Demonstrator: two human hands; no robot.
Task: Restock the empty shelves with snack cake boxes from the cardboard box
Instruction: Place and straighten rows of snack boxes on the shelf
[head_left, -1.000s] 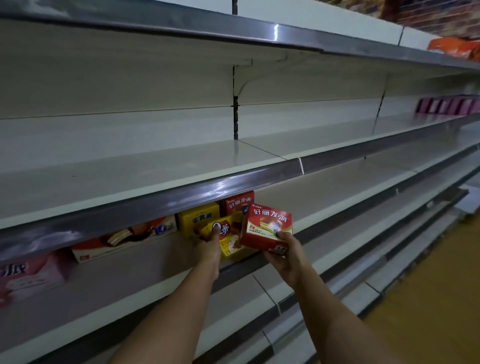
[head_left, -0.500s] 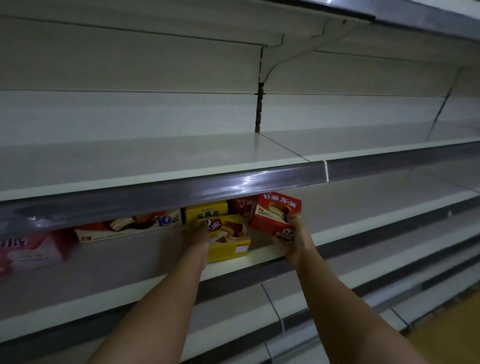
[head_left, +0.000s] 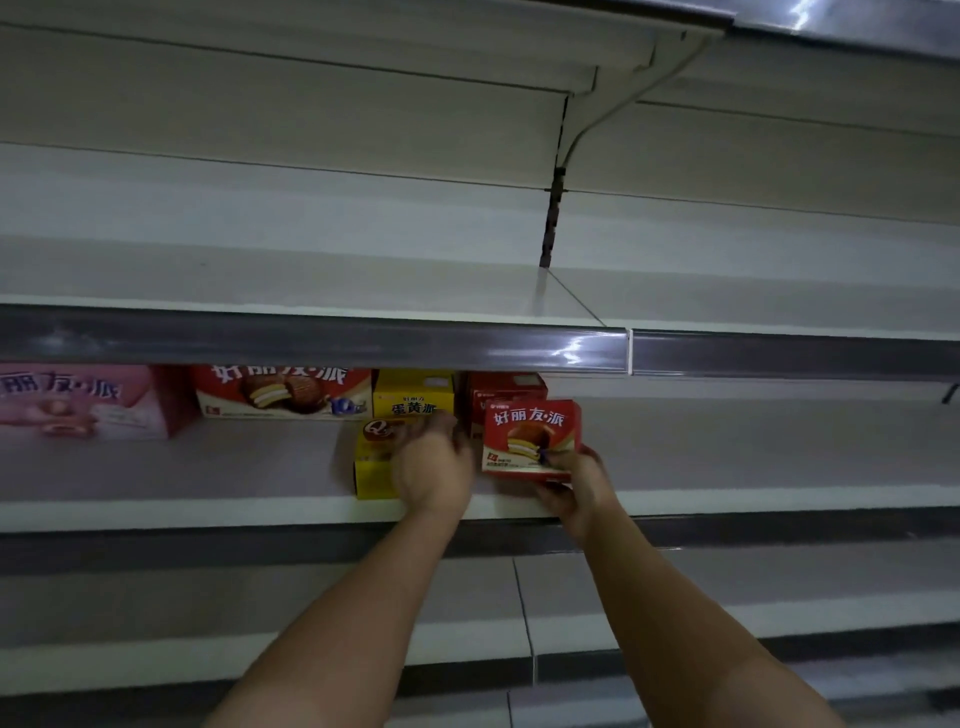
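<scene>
Red cardboard snack cake box (head_left: 531, 437) pinched at its lower edge by right hand (head_left: 574, 486), above white metal shelf (head_left: 208, 512). Left hand (head_left: 434, 470) blurred on yellow box (head_left: 371, 470); grip unclear. Placing step; next, set it down beside yellow.

Stocking snack cake boxes, middle shelf (head_left: 208, 512).

My right hand (head_left: 574, 486) grips a small red box (head_left: 530, 439) by its lower edge, front facing me, just before another red box (head_left: 506, 389). My left hand (head_left: 434, 467), blurred, covers a yellow box (head_left: 371, 467) near the shelf edge. Behind: second yellow box (head_left: 413, 395), wide red box (head_left: 283, 392), pink box (head_left: 78, 400) far left.
</scene>
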